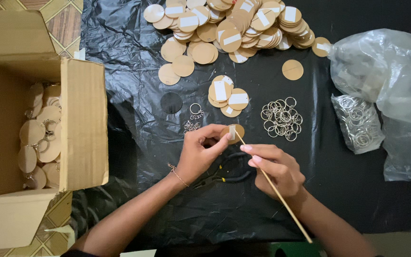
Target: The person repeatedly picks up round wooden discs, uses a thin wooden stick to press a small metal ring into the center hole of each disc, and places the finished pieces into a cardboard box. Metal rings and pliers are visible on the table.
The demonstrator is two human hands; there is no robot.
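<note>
A small tan disc with a pale sticker on its face is pinched at its edge by the fingertips of the left hand, held just above the black plastic sheet. A thin wooden stick meets it from the lower right: its long axis runs diagonally, tip touching the disc's sticker, tail slanting back past the right wrist. The right hand is closed around the stick's upper part, just right of and below the disc; the left is the nearer, being in contact. Pliers lie beneath both hands. Just above sit a few discs and a heap of key rings, a larger disc pile farther up, a cardboard box at left, and plastic bags at right.
</note>
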